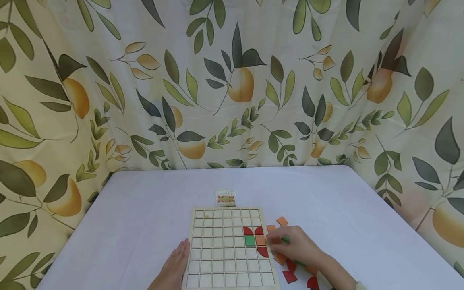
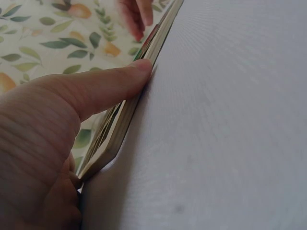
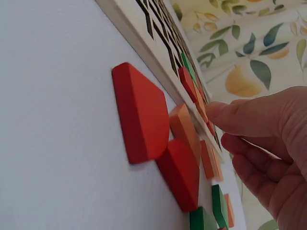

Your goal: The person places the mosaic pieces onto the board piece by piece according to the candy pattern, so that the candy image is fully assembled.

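A pale wooden grid board (image 1: 214, 253) lies on the table. Near its right edge sit a green square tile (image 1: 250, 241), an orange square tile (image 1: 260, 241) and red rounded tiles (image 1: 262, 252). My left hand (image 1: 176, 264) rests along the board's left edge, fingers extended; in the left wrist view the thumb (image 2: 110, 88) touches the board's side. Over the right edge, my right hand (image 1: 295, 243) has thumb and fingers drawn together, fingertips close to the orange tile. A bit of red shows at its fingertips in the left wrist view; I cannot tell whether a tile is held.
Loose tiles lie right of the board: an orange square (image 1: 282, 221), red pieces (image 1: 289, 276) and some green ones, partly hidden under the right hand and forearm. A small pattern card (image 1: 225, 199) is behind the board. A leaf-and-fruit curtain (image 1: 232, 121) hangs beyond the white table.
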A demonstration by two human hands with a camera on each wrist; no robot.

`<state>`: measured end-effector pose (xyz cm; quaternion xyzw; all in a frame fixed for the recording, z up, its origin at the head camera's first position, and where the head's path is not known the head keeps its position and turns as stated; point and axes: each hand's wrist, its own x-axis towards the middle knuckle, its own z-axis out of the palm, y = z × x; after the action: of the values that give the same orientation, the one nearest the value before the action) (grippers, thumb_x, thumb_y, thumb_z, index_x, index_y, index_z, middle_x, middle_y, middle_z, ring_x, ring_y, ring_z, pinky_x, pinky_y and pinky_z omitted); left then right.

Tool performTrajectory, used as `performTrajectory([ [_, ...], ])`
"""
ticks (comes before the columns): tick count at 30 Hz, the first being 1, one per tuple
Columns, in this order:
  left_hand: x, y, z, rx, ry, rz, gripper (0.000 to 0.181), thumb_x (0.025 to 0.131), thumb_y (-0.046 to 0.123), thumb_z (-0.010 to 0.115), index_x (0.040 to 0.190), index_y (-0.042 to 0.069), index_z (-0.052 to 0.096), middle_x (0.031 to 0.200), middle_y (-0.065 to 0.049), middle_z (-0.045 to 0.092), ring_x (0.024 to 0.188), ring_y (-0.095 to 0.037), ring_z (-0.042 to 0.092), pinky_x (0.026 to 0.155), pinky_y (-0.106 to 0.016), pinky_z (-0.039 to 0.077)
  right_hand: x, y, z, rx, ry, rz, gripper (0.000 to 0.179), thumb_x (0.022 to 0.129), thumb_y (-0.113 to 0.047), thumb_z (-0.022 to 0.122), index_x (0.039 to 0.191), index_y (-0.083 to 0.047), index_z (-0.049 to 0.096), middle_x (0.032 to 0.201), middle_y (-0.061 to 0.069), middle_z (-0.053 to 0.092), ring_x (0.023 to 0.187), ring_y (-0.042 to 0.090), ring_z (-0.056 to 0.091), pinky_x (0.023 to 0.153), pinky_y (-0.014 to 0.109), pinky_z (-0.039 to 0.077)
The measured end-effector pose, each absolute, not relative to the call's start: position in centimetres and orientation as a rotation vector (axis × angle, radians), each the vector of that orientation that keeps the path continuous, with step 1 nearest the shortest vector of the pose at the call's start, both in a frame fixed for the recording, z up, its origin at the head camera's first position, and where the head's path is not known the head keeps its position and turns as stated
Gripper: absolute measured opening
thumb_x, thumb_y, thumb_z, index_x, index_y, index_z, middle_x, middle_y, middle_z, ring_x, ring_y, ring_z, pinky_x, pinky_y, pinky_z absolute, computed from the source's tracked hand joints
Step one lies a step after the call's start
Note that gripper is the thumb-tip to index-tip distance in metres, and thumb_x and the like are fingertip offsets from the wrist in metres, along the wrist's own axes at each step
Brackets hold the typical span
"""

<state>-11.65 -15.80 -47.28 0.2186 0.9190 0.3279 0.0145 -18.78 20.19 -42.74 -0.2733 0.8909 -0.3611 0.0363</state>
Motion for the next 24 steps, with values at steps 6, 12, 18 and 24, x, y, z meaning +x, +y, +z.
performTrajectory([
  [6, -11.7, -15.8, -47.5, 0.687, 2.866, 1.021, 0.126, 0.063, 0.066, 0.069, 0.137, -0.018, 0.012, 0.142, -0.036, 0.017, 0.131, -0.045, 0.015, 0.090, -0.005, -0.014, -18.3, 21.4, -42.6, -0.868, 2.725, -1.145, 0.020, 0.080, -0.018, 0.072, 0.099, -0.011, 0.071, 0.096, -0.007, 0.067, 0.089, 0.010, 0.059, 0.075, 0.030, 0.050],
  [12, -11.8, -15.8, -47.3, 0.688, 2.863, 1.017, 0.128, 0.062, 0.067, 0.070, 0.137, -0.018, 0.012, 0.141, -0.036, 0.017, 0.131, -0.045, 0.015, 0.090, -0.004, -0.015, -17.5, 22.4, -42.4, -0.858, 2.727, -1.125, 0.019, 0.080, -0.024, 0.072, 0.094, -0.012, 0.072, 0.088, -0.009, 0.067, 0.080, 0.008, 0.058, 0.070, 0.026, 0.051],
  [18, -11.8, -15.7, -47.2, 0.657, 2.847, 1.024, 0.127, 0.061, 0.065, 0.071, 0.137, -0.018, 0.012, 0.142, -0.036, 0.017, 0.131, -0.045, 0.015, 0.089, -0.004, -0.014, -16.6, 23.1, -42.8, -0.789, 2.700, -1.123, 0.016, 0.078, -0.024, 0.074, 0.090, -0.014, 0.073, 0.085, -0.012, 0.066, 0.076, 0.004, 0.057, 0.068, 0.022, 0.050],
  [24, -11.8, -15.8, -47.2, 0.657, 2.844, 1.007, 0.127, 0.062, 0.066, 0.070, 0.137, -0.018, 0.011, 0.142, -0.036, 0.016, 0.131, -0.046, 0.014, 0.089, -0.004, -0.015, -15.7, 23.8, -42.8, -0.669, 2.662, -1.118, 0.017, 0.076, -0.025, 0.075, 0.090, -0.015, 0.073, 0.084, -0.012, 0.066, 0.077, 0.005, 0.056, 0.070, 0.020, 0.049],
])
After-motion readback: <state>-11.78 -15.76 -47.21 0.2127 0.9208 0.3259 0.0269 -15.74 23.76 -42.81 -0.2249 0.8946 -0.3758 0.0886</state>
